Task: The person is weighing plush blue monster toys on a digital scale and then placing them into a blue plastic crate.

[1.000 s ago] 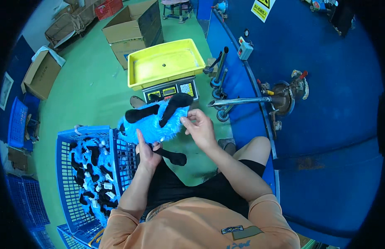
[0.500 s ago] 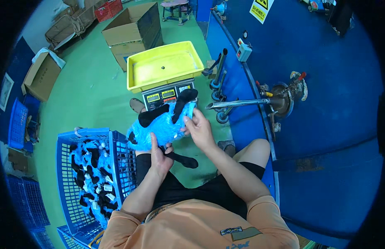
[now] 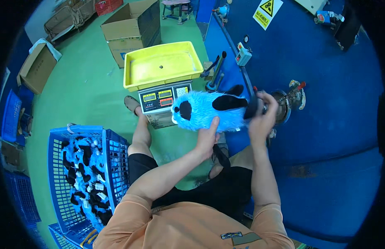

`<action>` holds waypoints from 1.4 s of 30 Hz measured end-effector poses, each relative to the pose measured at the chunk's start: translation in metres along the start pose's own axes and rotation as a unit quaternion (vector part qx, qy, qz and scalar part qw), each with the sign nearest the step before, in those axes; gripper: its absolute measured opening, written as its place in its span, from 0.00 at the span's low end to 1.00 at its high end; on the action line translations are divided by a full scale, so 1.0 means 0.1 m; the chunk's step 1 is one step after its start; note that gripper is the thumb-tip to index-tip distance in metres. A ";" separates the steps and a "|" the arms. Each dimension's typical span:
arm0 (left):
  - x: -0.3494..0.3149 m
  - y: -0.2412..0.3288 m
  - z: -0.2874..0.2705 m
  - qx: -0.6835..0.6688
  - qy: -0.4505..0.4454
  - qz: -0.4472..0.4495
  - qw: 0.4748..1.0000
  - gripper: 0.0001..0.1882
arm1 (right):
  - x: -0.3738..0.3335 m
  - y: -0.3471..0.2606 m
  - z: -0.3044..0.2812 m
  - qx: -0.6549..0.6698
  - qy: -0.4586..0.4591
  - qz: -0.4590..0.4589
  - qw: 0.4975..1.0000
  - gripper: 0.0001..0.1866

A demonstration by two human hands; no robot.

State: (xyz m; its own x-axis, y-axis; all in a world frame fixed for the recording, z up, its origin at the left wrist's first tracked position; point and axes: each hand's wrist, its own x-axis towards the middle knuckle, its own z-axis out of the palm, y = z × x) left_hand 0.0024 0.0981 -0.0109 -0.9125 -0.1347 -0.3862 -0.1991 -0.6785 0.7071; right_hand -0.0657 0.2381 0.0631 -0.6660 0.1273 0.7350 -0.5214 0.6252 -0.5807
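Note:
A fluffy blue plush toy with black limbs and a black face patch lies sideways in front of me, its face end to the left. My left hand grips its body from below, thumb on the near side. At the toy's other end, my right hand, slightly blurred, is closed around the fabric beside a black limb. That end meets the round metal fitting on the blue machine; the fitting's pipe is hidden, so I cannot tell whether the toy is around it.
A blue plastic basket full of similar blue and black plush toys stands at my left. Ahead is a digital scale bearing a yellow tray. Cardboard boxes stand farther off. The blue machine wall bounds my right side.
The plush toy has moved right, from above my lap to the machine's metal pipe, and turned its face end left. Both hands have gone right with it.

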 end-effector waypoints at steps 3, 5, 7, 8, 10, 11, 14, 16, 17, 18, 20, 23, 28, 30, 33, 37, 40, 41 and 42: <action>0.00 0.05 -0.14 -0.008 0.017 -0.011 1.000 0.18 | 0.00 -0.22 0.53 -0.072 -0.125 -0.102 0.984 0.11; 0.01 0.04 -0.06 -0.012 0.019 -0.021 1.000 0.18 | 0.07 -0.09 0.62 -0.117 -0.132 -0.070 0.982 0.11; 0.04 -0.03 0.21 -0.002 0.001 -0.031 1.000 0.17 | 0.19 0.18 0.52 -0.161 -0.170 -0.056 0.970 0.13; 0.08 -0.09 0.38 0.008 -0.013 -0.030 0.999 0.17 | 0.28 0.34 0.42 -0.168 -0.177 -0.022 0.970 0.15; 0.13 -0.16 0.58 0.021 -0.031 -0.025 0.999 0.17 | 0.34 0.55 0.30 -0.167 -0.154 -0.046 0.973 0.15; 0.15 -0.17 0.58 0.049 -0.050 0.010 0.998 0.17 | 0.38 0.61 0.28 -0.172 -0.128 -0.032 0.976 0.16; 0.19 -0.14 0.37 0.028 -0.046 -0.024 0.998 0.16 | 0.36 0.56 0.36 -0.146 -0.146 -0.035 0.978 0.16; 0.19 -0.10 0.20 0.027 -0.046 -0.026 0.998 0.16 | 0.29 0.42 0.45 -0.113 -0.158 -0.022 0.981 0.17; 0.18 -0.09 0.13 0.025 -0.046 -0.026 0.998 0.16 | 0.27 0.34 0.48 -0.119 -0.159 -0.024 0.980 0.17; 0.18 -0.07 0.08 0.025 -0.046 -0.026 0.998 0.16 | 0.25 0.28 0.51 -0.109 -0.161 -0.023 0.981 0.17; 0.15 -0.04 0.00 0.026 -0.045 -0.024 0.998 0.16 | 0.22 0.17 0.55 -0.090 -0.166 -0.022 0.982 0.17; 0.10 0.01 -0.05 0.027 -0.044 -0.025 0.998 0.16 | 0.20 0.08 0.58 -0.081 -0.171 -0.017 0.982 0.17; 0.04 0.07 -0.15 0.035 -0.049 -0.026 0.998 0.16 | 0.18 -0.01 0.67 -0.077 -0.181 -0.009 0.980 0.17; 0.02 0.08 -0.18 0.039 -0.052 -0.026 0.998 0.15 | 0.18 -0.03 0.68 -0.073 -0.180 -0.007 0.981 0.17; -0.01 0.10 -0.19 0.046 -0.053 -0.024 0.997 0.15 | 0.18 -0.03 0.67 -0.074 -0.183 0.001 0.980 0.17; -0.07 0.19 -0.23 0.051 -0.053 -0.015 0.997 0.15 | 0.17 -0.01 0.68 -0.078 -0.195 0.013 0.978 0.18; -0.12 0.31 -0.31 0.052 -0.046 -0.002 0.998 0.16 | 0.17 0.00 0.73 -0.004 -0.202 -0.009 0.979 0.18; -0.14 0.36 -0.36 0.049 -0.040 0.004 0.998 0.16 | 0.16 0.00 0.75 0.026 -0.212 -0.020 0.977 0.19; -0.16 0.42 -0.43 0.045 -0.031 0.012 0.998 0.16 | 0.16 0.01 0.76 0.046 -0.233 -0.002 0.971 0.18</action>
State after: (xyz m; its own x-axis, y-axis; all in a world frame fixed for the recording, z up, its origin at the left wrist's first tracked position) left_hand 0.0242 0.0411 -0.0003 -0.9371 -0.1038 -0.3333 -0.2058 -0.6069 0.7677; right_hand -0.1172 0.1824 0.0479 -0.8221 -0.2503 0.5113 -0.5553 0.5505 -0.6234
